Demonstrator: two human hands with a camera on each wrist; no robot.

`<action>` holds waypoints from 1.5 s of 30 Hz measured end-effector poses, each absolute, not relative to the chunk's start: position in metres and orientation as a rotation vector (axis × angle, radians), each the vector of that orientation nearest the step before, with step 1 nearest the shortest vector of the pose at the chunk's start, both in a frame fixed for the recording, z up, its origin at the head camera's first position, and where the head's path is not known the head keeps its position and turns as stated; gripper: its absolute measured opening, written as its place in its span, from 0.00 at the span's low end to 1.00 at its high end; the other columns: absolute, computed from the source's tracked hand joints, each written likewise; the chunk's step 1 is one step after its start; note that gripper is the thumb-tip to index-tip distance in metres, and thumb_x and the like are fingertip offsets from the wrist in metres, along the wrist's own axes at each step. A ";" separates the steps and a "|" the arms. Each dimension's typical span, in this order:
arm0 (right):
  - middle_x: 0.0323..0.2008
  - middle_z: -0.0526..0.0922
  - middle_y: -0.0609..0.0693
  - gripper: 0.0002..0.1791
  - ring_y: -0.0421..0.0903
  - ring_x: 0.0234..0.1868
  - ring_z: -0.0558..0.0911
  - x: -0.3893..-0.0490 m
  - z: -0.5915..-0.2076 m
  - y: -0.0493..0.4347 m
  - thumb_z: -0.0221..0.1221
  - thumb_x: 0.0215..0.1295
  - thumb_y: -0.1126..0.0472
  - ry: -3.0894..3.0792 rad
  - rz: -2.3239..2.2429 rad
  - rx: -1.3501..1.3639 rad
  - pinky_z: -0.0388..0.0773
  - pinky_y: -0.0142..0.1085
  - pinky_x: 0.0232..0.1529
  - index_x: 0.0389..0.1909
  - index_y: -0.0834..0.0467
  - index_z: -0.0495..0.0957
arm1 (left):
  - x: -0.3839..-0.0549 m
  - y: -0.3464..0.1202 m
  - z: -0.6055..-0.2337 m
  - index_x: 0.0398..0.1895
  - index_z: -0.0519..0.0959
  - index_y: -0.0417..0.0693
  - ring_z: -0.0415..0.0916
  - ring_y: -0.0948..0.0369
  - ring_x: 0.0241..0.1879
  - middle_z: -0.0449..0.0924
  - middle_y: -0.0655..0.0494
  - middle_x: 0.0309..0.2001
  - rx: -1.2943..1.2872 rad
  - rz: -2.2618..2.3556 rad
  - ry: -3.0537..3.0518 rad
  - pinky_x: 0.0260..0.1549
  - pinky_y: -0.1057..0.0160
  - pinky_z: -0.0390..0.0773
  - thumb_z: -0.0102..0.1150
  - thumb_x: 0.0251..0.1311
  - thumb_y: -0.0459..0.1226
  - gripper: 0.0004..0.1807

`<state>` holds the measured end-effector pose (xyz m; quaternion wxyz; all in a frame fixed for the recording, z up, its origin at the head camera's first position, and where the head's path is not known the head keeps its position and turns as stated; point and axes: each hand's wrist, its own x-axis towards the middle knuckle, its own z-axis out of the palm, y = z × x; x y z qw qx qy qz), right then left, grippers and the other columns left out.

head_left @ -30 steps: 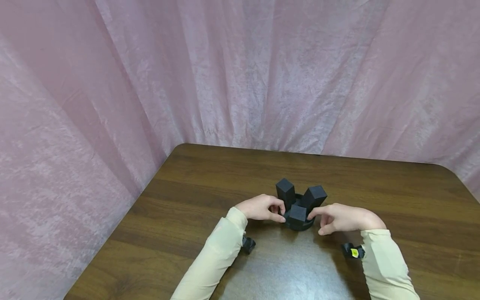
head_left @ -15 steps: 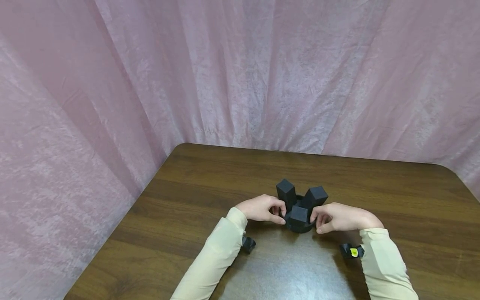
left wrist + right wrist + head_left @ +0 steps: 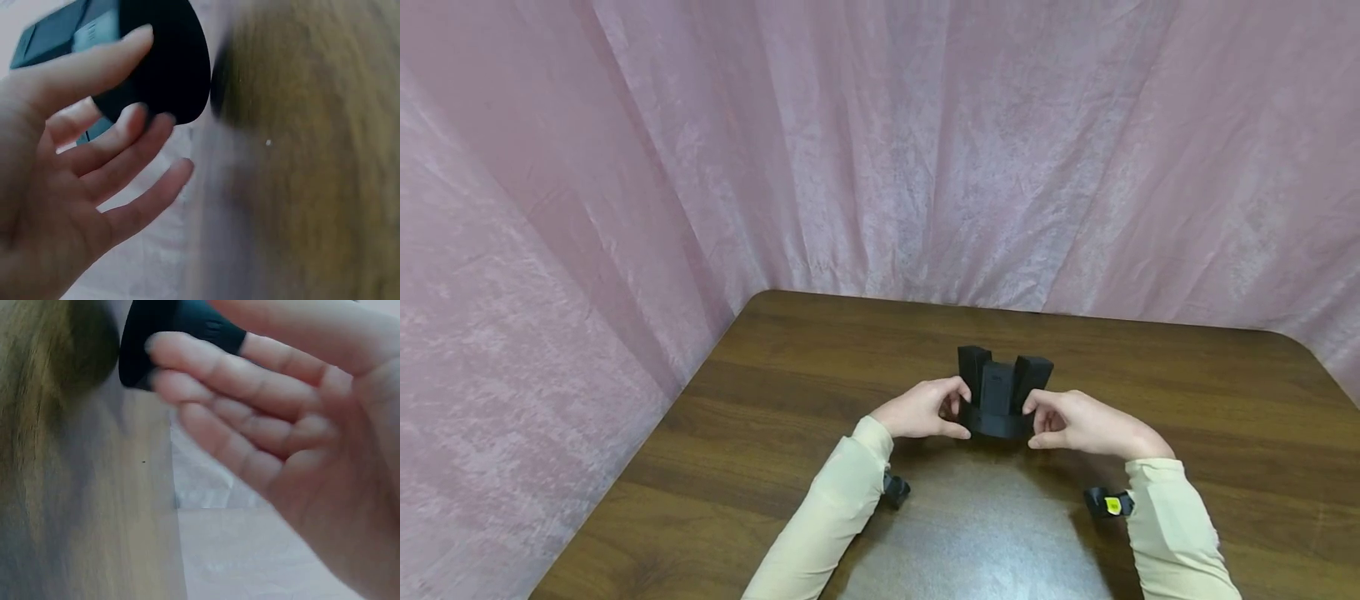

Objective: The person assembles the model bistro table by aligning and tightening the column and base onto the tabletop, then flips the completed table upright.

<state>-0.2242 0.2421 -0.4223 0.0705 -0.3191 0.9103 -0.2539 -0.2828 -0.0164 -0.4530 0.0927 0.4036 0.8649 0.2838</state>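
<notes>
A black round stand with three block-shaped posts (image 3: 997, 388) is between my two hands, over the wooden table. Its tops lean away from me, so the posts' front faces show. On its left side my left hand (image 3: 925, 408) holds the round base (image 3: 997, 424) between thumb and fingers. My right hand (image 3: 1078, 422) grips the opposite side in the same way. The left wrist view shows the dark base (image 3: 175, 69) tilted near its shadow on the table. In the right wrist view fingers partly cover the base (image 3: 140, 353).
The brown wooden table (image 3: 820, 358) has rounded far corners. A pink velvety curtain (image 3: 925, 150) hangs behind it and along the left side. Small black wrist devices (image 3: 1108, 502) sit under both sleeves.
The black stand has tipped back and risen a little in view, turning from its post tops to its front faces. Both hands moved up slightly with it; the right hand closed in on the base.
</notes>
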 end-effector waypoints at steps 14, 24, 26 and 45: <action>0.26 0.69 0.38 0.19 0.32 0.27 0.69 -0.226 -0.419 0.234 0.65 0.49 0.53 3.103 -0.838 -0.973 0.68 0.26 0.26 0.41 0.50 0.70 | -0.280 -0.022 -0.435 0.44 0.73 0.60 0.71 0.66 0.32 0.67 0.67 0.38 1.181 1.076 2.848 0.27 0.75 0.68 0.64 0.44 0.53 0.22; 0.36 0.71 0.39 0.21 0.34 0.38 0.71 -0.227 -0.418 0.233 0.67 0.46 0.56 3.273 -0.816 -1.127 0.69 0.29 0.38 0.42 0.50 0.71 | -0.279 -0.021 -0.430 0.44 0.73 0.62 0.71 0.63 0.35 0.72 0.64 0.33 1.284 1.196 2.923 0.31 0.67 0.72 0.66 0.43 0.50 0.23; 0.32 0.72 0.38 0.21 0.34 0.34 0.72 -0.226 -0.417 0.232 0.66 0.47 0.56 3.267 -0.837 -1.074 0.69 0.30 0.35 0.43 0.50 0.71 | -0.278 -0.022 -0.429 0.46 0.73 0.62 0.70 0.62 0.34 0.72 0.61 0.31 1.295 1.238 2.918 0.31 0.64 0.72 0.66 0.44 0.50 0.23; 0.42 0.73 0.43 0.26 0.38 0.37 0.75 -0.217 -0.408 0.227 0.47 0.66 0.48 3.063 -0.991 -0.735 0.71 0.34 0.32 0.63 0.35 0.50 | -0.276 -0.022 -0.428 0.53 0.68 0.67 0.71 0.59 0.33 0.75 0.65 0.35 1.179 1.398 2.800 0.31 0.69 0.69 0.56 0.52 0.55 0.23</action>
